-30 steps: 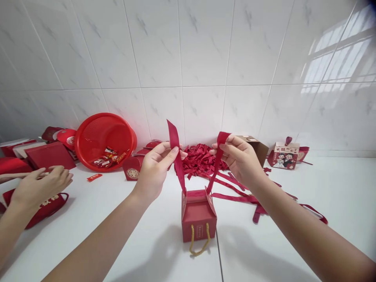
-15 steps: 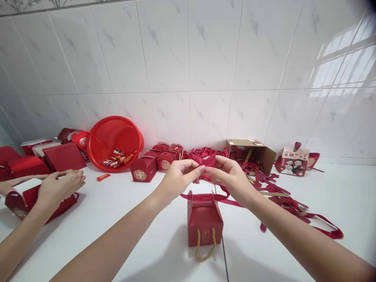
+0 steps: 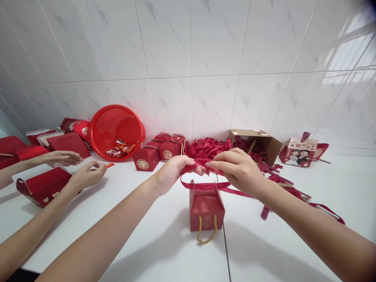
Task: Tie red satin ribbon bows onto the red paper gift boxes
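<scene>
Between my two hands a dark red ribbon [image 3: 202, 161] is held up, gathered at the fingertips. My left hand [image 3: 179, 166] is closed on it from the left, palm partly turned up. From the right, my right hand [image 3: 239, 166] pinches the ribbon with fingers bent over it. Just below stands a small red gift box [image 3: 207, 211] with a yellow cord handle hanging at its front. A loop of the ribbon hangs around the box's upright top flaps, and one length trails off to the right behind my right wrist.
Left, another person's hands [image 3: 88, 174] are at a red box [image 3: 48, 184]. A red plastic basket [image 3: 117, 111] holds wrapped sweets. Finished-looking red boxes [image 3: 147, 158], a ribbon heap [image 3: 207, 148], an open cardboard box [image 3: 274, 149] and a printed couple box [image 3: 300, 154] line the wall.
My right hand has turned over the ribbon, and the crossed ribbon between my hands is now bunched flatter. The other person's hands have moved apart over their box. The view has tilted slightly down.
</scene>
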